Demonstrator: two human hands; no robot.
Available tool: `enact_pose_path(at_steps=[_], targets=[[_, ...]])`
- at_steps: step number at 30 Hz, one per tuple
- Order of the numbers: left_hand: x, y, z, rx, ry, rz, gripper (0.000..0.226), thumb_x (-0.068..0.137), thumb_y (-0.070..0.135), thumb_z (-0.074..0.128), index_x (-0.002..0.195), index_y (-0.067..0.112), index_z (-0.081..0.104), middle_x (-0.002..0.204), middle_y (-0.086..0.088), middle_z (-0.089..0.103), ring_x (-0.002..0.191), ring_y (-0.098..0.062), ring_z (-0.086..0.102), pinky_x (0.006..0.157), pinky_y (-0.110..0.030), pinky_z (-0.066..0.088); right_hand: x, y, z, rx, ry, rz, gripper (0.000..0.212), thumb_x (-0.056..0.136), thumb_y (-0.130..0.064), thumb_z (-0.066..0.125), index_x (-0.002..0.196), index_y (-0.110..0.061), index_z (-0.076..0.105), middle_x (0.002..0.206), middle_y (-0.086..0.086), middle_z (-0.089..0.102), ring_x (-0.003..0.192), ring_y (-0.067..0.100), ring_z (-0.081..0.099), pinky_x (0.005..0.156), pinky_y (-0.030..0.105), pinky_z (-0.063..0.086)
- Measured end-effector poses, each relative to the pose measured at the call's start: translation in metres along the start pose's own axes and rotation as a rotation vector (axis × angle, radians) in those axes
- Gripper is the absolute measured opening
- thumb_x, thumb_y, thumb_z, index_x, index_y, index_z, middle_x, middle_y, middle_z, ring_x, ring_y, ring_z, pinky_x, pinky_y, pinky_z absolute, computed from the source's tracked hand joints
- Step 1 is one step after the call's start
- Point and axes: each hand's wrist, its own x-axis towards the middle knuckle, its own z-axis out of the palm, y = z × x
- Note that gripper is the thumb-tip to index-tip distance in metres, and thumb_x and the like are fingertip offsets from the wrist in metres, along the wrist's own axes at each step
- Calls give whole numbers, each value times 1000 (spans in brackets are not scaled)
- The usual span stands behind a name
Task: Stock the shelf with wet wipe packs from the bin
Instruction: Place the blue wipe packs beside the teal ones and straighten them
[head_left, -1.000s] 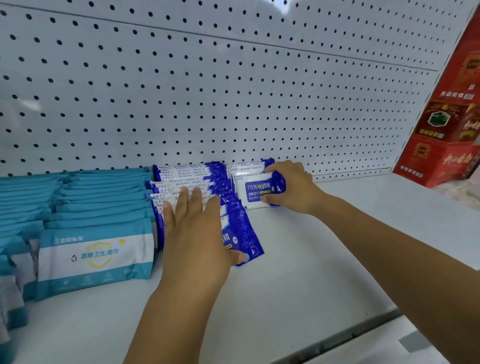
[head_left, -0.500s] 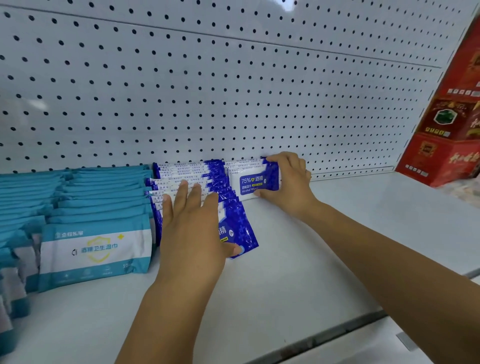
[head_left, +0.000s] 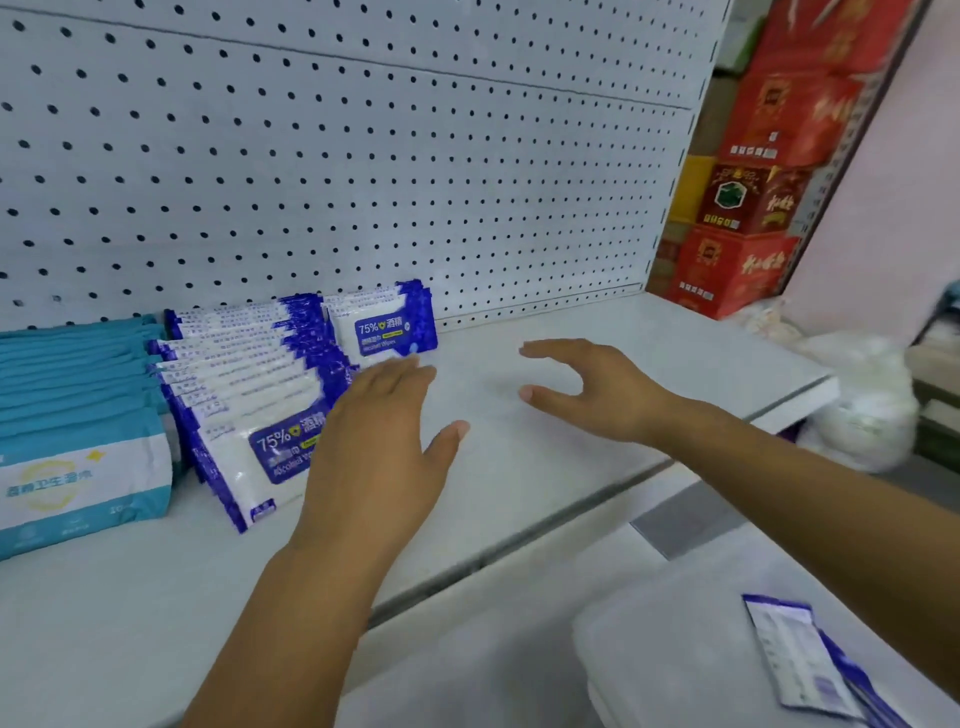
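A row of blue-and-white wet wipe packs leans on the white shelf, front to back. A second short row starts behind it with one upright pack against the pegboard. My left hand hovers open just right of the front row, holding nothing. My right hand is open above the bare shelf, well right of the upright pack. At the lower right a translucent bin holds another blue-and-white pack.
Teal-and-white wipe packs fill the shelf's left end. The white pegboard back wall rises behind. Red boxes are stacked past the shelf's right end, with white bags below them.
My right hand let go of the upright pack at the pegboard and drew back to the right. My left hand lifted off the front row. The view swung right and down, showing the bin.
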Motion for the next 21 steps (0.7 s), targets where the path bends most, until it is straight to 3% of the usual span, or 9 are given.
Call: enact_pose_path(at_steps=[3,8,12,16,21], targets=[[-11,31,19,-114,-43,85,53,92,38,68,139,16,57,146,-2,53,138,-17,43,114,-34,34,-49,18,-27,-2,36,87,52,93,-52,64,140,-32,57,147,-16,52,132,2,46,115,24,33],[-36,92,57,-265,-198,287,49,94,41,64,139,22,57,147,7,51,138,-10,42,114,-31,36,-134,53,-53,69,227,264,37,92,-45,68,124,-27,68,122,-15,66,109,-2,60,96,18,49],[-60,126,93,-346,-375,384,52,93,43,63,140,22,55,147,7,50,136,-10,42,107,-19,29,-198,84,-61,73,255,465,22,93,-40,68,112,-29,68,102,-21,65,93,-12,60,82,8,46],[-81,135,133,-252,-595,408,61,97,50,54,150,21,41,158,5,35,145,-12,32,116,-26,23,-254,121,-50,50,236,685,22,95,-35,68,109,-18,71,99,-11,67,87,4,63,71,1,42],[-93,130,165,-6,-804,388,71,98,58,45,154,17,32,165,-2,21,151,-19,21,121,-34,19,-301,176,-14,140,77,1058,27,95,-40,66,105,-15,70,111,0,68,100,19,62,82,26,45]])
